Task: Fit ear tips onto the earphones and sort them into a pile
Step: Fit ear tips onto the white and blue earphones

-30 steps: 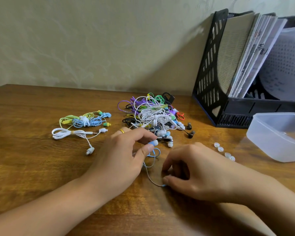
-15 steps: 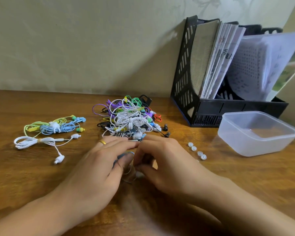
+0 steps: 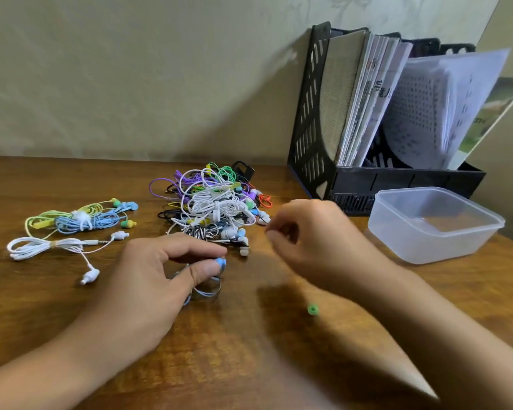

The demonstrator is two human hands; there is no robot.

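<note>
Stretching across the whole foreground is a wooden desk, set against a pale wall. At its back right stands a black file rack stuffed with booklets and loose papers, and just in front of that sits a clear plastic tub. A tangled heap of earphones in white, purple, green and black lies mid-desk, with a smaller sorted group of yellow-green, blue and white sets well to its left. The left hand rests low on the desk near the heap, thumb and forefinger pinching a blue earbud, its thin cable looped beneath the palm. The right hand is raised just right of the heap, blurred, its fingers curled inward with thumb and fingertip close together; whether anything is caught between them cannot be told. A small green ear tip lies alone on the wood, below the right wrist.
</note>
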